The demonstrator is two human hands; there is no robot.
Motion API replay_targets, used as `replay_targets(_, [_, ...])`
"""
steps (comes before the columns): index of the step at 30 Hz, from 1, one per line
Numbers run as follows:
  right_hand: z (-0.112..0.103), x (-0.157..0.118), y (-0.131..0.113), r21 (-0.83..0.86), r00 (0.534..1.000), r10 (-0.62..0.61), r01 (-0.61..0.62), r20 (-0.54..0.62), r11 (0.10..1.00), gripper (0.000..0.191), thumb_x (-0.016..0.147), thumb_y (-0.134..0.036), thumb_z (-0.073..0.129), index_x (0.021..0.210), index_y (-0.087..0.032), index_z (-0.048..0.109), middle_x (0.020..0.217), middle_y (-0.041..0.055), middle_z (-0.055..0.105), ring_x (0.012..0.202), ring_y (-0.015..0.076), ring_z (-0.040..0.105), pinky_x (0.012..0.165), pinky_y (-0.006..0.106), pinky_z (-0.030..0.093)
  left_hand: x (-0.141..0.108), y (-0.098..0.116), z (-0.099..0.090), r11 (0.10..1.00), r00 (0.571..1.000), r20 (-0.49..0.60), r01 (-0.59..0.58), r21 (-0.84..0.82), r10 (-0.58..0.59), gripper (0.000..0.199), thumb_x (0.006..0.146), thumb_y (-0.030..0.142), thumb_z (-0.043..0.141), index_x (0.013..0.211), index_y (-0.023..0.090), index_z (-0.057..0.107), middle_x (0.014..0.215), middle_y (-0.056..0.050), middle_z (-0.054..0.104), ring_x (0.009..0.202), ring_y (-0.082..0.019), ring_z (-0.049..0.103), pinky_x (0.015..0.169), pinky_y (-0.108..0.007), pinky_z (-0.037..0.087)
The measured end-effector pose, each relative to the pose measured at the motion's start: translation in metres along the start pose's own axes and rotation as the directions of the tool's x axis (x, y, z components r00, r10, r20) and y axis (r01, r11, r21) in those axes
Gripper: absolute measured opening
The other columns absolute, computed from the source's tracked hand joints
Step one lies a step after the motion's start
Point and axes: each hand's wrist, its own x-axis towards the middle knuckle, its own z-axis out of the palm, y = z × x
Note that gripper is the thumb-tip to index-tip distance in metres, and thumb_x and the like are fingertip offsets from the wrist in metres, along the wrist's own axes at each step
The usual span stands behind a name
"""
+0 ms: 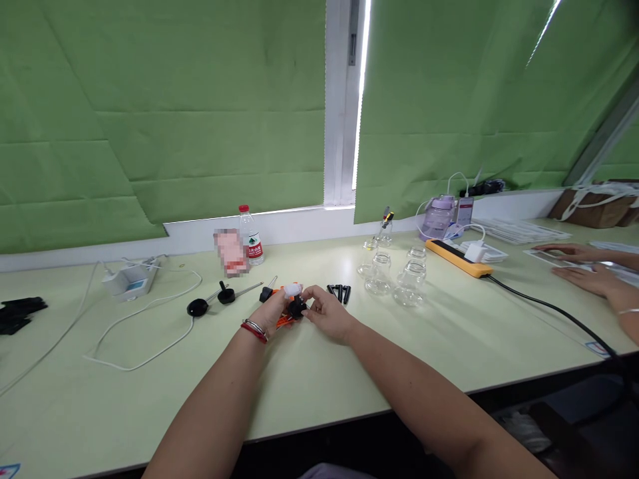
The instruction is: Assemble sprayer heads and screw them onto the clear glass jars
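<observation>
Both hands meet over the middle of the table. My left hand (273, 313) is closed around a small black cap-like part (297, 308); a translucent white piece (292, 290) shows at its top. From the right, my right hand (327, 314) pinches the same black part with thumb and fingers. Orange pieces (285, 322) lie under and behind my left hand, partly hidden by it. Just beyond my right hand are several short black tubes (339, 293). To the left lie two black caps with thin stems, one round cap (198, 307) and one upright cap (226, 293).
Clear glass bottles (410, 285) stand right of my hands. Farther right are an orange power strip (459, 258), a purple jug (438, 216) and another person's hands (582, 266). A water bottle (253, 239) stands at the back; a white cable (144, 366) loops across the left.
</observation>
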Motion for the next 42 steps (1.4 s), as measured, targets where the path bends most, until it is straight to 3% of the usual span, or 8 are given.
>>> replay_targets(26, [-0.0018, 0.0009, 0.0028, 0.041, 1.000, 0.005, -0.005, 0.003, 0.999, 0.030, 0.078, -0.022, 0.056, 0.107, -0.023, 0.054, 0.101, 0.0024, 0.058, 0.057, 0.0070, 0.045, 0.056, 0.023, 0.040, -0.0031, 0.0063, 0.0030, 0.999, 0.999, -0.013, 0.034, 0.021, -0.034, 0.043, 0.069, 0.060, 0.053, 0.082, 0.019, 0.060, 0.069, -0.005, 0.062, 0.062, -0.019, 0.056, 0.046, -0.025, 0.033])
replay_targets(34, [-0.0031, 0.0011, -0.0042, 0.043, 0.999, 0.050, -0.050, 0.004, 0.998, 0.031, 0.077, -0.021, 0.057, 0.108, -0.020, 0.057, 0.086, 0.0015, 0.058, 0.057, 0.0084, 0.045, 0.057, 0.024, 0.040, -0.0020, 0.0043, 0.0023, 1.000, 1.000, 0.010, 0.010, 0.002, -0.010, 0.042, 0.070, 0.060, 0.054, 0.079, 0.019, 0.059, 0.066, -0.004, 0.060, 0.060, -0.018, 0.056, 0.048, -0.026, 0.035])
replay_targets(39, [-0.0011, -0.0005, -0.0020, 0.061, 1.000, 0.007, -0.008, 0.009, 0.998, 0.034, 0.077, -0.020, 0.056, 0.111, -0.023, 0.055, 0.104, 0.0039, 0.056, 0.059, 0.0072, 0.045, 0.058, 0.023, 0.040, -0.0026, 0.0047, 0.0027, 1.000, 1.000, 0.007, 0.015, -0.014, -0.015, 0.041, 0.069, 0.060, 0.055, 0.076, 0.020, 0.057, 0.065, -0.004, 0.060, 0.059, -0.018, 0.057, 0.048, -0.026, 0.036])
replay_targets(42, [-0.0007, -0.0007, 0.0007, 0.051, 1.000, -0.012, 0.011, 0.011, 0.999, 0.034, 0.078, -0.020, 0.055, 0.112, -0.024, 0.054, 0.105, 0.0034, 0.056, 0.059, 0.0073, 0.045, 0.057, 0.023, 0.040, -0.0026, 0.0046, 0.0027, 1.000, 1.000, 0.008, 0.014, -0.022, -0.014, 0.040, 0.069, 0.059, 0.055, 0.077, 0.020, 0.057, 0.065, -0.003, 0.060, 0.059, -0.019, 0.057, 0.048, -0.026, 0.036])
